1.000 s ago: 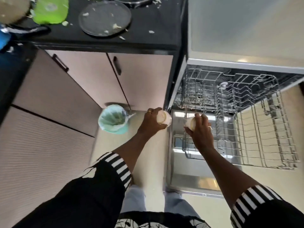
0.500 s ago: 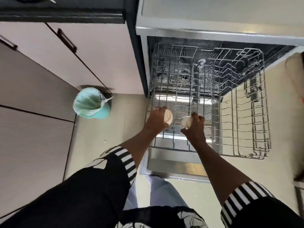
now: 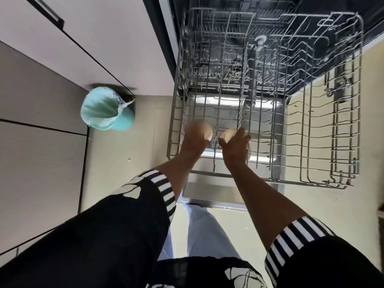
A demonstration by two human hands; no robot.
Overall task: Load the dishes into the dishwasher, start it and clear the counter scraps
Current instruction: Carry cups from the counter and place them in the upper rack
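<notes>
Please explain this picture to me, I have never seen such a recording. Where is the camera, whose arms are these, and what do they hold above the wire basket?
There is no machine here. A person wears one camera on the head, so it looks down along both arms. The left hand and the right hand each grip a small cream cup: the left cup and the right cup. The left hand is blurred. Both are at the near left corner of the pulled-out dishwasher rack; I see no other dishes in it. Below lies the open dishwasher door. On the floor to the left, by the cabinets, stands a green bin with a liner bag.
</notes>
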